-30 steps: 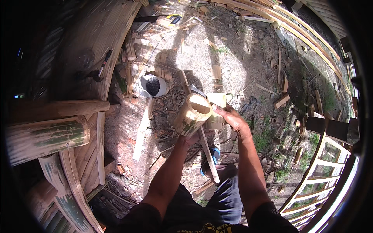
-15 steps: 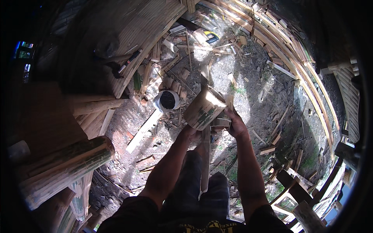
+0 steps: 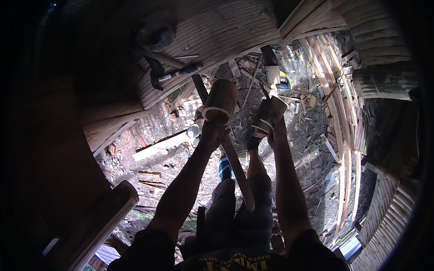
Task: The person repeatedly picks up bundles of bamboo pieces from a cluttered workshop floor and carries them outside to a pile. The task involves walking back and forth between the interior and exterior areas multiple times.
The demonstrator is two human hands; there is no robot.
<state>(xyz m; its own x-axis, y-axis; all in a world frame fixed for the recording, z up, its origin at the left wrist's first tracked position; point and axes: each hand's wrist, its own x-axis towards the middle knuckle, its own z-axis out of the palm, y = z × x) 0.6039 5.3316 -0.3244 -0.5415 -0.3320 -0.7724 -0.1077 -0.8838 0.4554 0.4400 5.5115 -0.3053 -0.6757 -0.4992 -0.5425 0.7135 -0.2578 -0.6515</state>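
Note:
My left hand (image 3: pixel 214 132) is closed under a short, wide bamboo section (image 3: pixel 220 101), whose cut open end faces me. A long flat wooden slat (image 3: pixel 238 174) passes through the same grip, running from behind the section down toward my thighs. My right hand (image 3: pixel 279 129) is wrapped around a second, darker bamboo piece (image 3: pixel 267 114), held apart from the first. Its fingers are partly in shadow. Both pieces are in the air above the littered ground, in front of my legs.
A bamboo-slat platform (image 3: pixel 217 31) at upper left bears a hammer (image 3: pixel 156 74) and a dark-handled tool (image 3: pixel 181 72). A yellow-handled saw (image 3: pixel 284 81) lies beyond my right hand. Long bamboo strips (image 3: pixel 337 117) curve along the right. A white container (image 3: pixel 194 131) stands left of my hands.
My hands have moved apart, each with its bamboo piece. The left section has tipped so its open end faces me, and the slat now slants. My view has shifted toward the platform.

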